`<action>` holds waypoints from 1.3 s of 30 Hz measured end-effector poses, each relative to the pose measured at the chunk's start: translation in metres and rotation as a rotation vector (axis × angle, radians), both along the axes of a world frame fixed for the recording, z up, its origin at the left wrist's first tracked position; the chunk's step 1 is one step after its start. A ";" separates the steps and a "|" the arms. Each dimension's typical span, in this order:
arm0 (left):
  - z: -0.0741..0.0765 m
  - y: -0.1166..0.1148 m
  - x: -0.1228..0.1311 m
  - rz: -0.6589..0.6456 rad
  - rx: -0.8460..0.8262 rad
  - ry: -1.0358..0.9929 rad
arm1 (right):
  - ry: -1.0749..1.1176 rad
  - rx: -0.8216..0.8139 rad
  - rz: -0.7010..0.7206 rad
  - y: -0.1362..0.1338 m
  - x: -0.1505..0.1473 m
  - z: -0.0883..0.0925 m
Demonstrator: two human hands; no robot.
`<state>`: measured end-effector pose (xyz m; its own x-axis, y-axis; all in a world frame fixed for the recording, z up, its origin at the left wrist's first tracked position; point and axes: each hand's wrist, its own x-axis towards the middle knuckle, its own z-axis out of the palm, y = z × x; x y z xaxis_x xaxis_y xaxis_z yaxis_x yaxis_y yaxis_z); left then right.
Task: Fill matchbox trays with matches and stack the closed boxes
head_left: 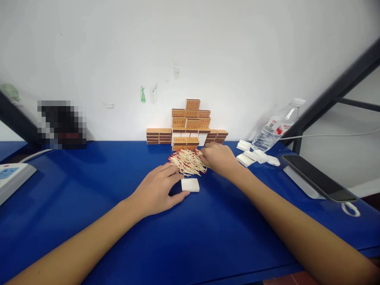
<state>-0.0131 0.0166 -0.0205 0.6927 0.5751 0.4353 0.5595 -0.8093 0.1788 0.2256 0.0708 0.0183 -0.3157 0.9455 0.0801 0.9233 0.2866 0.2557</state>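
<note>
A loose heap of red-tipped matches (187, 161) lies on the blue table. Just in front of it sits a small white matchbox tray (190, 185), with the thumb and forefinger of my left hand (158, 188) gripping its left end. At the right edge of the heap, my right hand (218, 156) reaches down with curled fingers touching the matches. Its fingertips are partly hidden, so what is between them cannot be made out. Behind the heap rises a stepped stack of orange-brown matchboxes (192, 123) against the wall, with lower stacks on both sides.
Several white trays (245, 159) lie to the right, beside a tilted water bottle (277, 126). A phone (319, 178) rests on a white block farther right. At the left edge is a power strip (14, 178); a pixelated dark object (62, 124) stands by the wall.
</note>
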 end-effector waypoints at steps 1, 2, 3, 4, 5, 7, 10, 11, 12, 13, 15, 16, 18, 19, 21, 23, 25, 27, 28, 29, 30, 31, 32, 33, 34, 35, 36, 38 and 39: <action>0.000 0.000 0.000 -0.001 0.001 -0.005 | 0.005 0.004 0.005 0.001 0.002 0.000; 0.000 0.001 -0.001 -0.001 0.002 -0.009 | 0.012 0.007 0.011 0.001 0.005 -0.001; 0.000 0.001 -0.001 -0.001 0.003 -0.013 | 0.020 0.011 0.016 0.002 0.007 -0.001; 0.000 0.001 -0.001 -0.001 0.002 -0.018 | 0.026 0.016 0.020 0.002 0.011 -0.001; 0.000 0.001 -0.001 0.000 -0.001 -0.025 | 0.036 0.021 0.028 0.002 0.014 -0.001; 0.000 0.001 -0.001 -0.006 -0.005 -0.044 | 0.076 0.029 0.063 0.001 0.022 -0.001; 0.001 0.001 0.000 -0.009 -0.014 -0.056 | 0.185 0.029 0.147 -0.002 0.032 -0.003; 0.001 0.001 0.000 -0.008 -0.015 -0.057 | 0.225 0.027 0.171 -0.003 0.035 -0.003; 0.001 0.001 0.000 -0.006 -0.016 -0.060 | 0.260 0.027 0.190 -0.003 0.037 -0.004; 0.001 0.001 0.000 -0.005 -0.017 -0.063 | 0.296 0.028 0.205 -0.004 0.039 -0.004; 0.001 0.001 -0.001 -0.004 -0.019 -0.070 | 0.381 0.033 0.238 -0.005 0.040 -0.005; 0.000 0.001 -0.001 -0.003 -0.019 -0.073 | 0.435 0.033 0.254 -0.006 0.040 -0.005; -0.001 0.002 -0.002 -0.001 -0.019 -0.076 | 0.574 0.011 0.284 -0.009 0.038 -0.004; -0.001 0.002 -0.002 0.001 -0.021 -0.078 | 0.654 -0.015 0.293 -0.011 0.036 -0.004; -0.002 0.002 -0.002 0.006 -0.027 -0.084 | 0.813 -0.095 0.301 -0.017 0.031 -0.003; -0.001 0.003 -0.002 0.018 -0.045 -0.088 | 0.936 -0.188 0.302 -0.024 0.024 -0.003; 0.000 0.003 -0.001 0.027 -0.063 -0.095 | 1.004 -0.262 0.312 -0.031 0.018 -0.003; 0.000 0.003 -0.001 0.034 -0.081 -0.101 | 1.025 -0.322 0.334 -0.036 0.012 -0.005; 0.001 0.003 -0.002 0.037 -0.089 -0.103 | 1.022 -0.353 0.350 -0.037 0.010 -0.006; 0.001 0.003 -0.002 0.041 -0.098 -0.103 | 1.012 -0.381 0.366 -0.039 0.008 -0.008; 0.000 0.003 -0.002 0.047 -0.107 -0.104 | 0.994 -0.403 0.385 -0.039 0.007 -0.009; 0.000 0.003 -0.002 0.052 -0.113 -0.104 | 0.968 -0.416 0.406 -0.040 0.007 -0.011; 0.000 0.003 -0.003 0.056 -0.115 -0.105 | 0.938 -0.416 0.428 -0.040 0.007 -0.012; 0.000 0.003 -0.003 0.057 -0.115 -0.108 | 0.908 -0.406 0.450 -0.040 0.007 -0.013; -0.001 0.003 -0.003 0.056 -0.111 -0.114 | 0.878 -0.387 0.472 -0.040 0.008 -0.014; -0.001 0.003 -0.003 0.052 -0.108 -0.121 | 0.854 -0.365 0.492 -0.041 0.009 -0.014; -0.001 0.003 -0.002 0.047 -0.106 -0.127 | 0.834 -0.344 0.506 -0.041 0.010 -0.014; -0.001 0.003 -0.002 0.043 -0.105 -0.134 | 0.815 -0.311 0.524 -0.042 0.011 -0.013; -0.001 0.003 -0.002 0.043 -0.107 -0.132 | 0.806 -0.302 0.532 -0.042 0.011 -0.013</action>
